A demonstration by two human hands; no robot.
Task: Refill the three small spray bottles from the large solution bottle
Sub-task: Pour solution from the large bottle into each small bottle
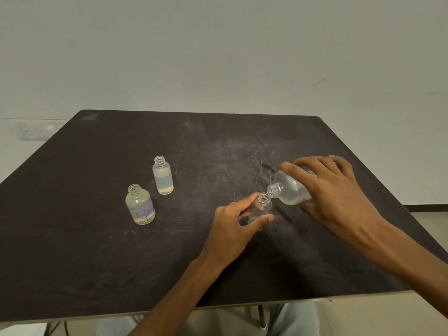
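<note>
My right hand (332, 190) grips the large clear solution bottle (291, 190), tipped on its side with its open neck pointing left and down. That neck sits just above the open mouth of a small clear bottle (261, 207), which my left hand (232, 229) holds on the table, tilted slightly right. Two more small uncapped bottles stand upright to the left: one with purple print (140, 206) and a plain one (163, 177) behind it, both holding liquid. No caps or spray heads show.
The dark scuffed table (97, 263) is set against a pale wall. Its front edge lies close to me, and metal legs and my knees show beneath it. A wall socket (36, 130) sits at the far left.
</note>
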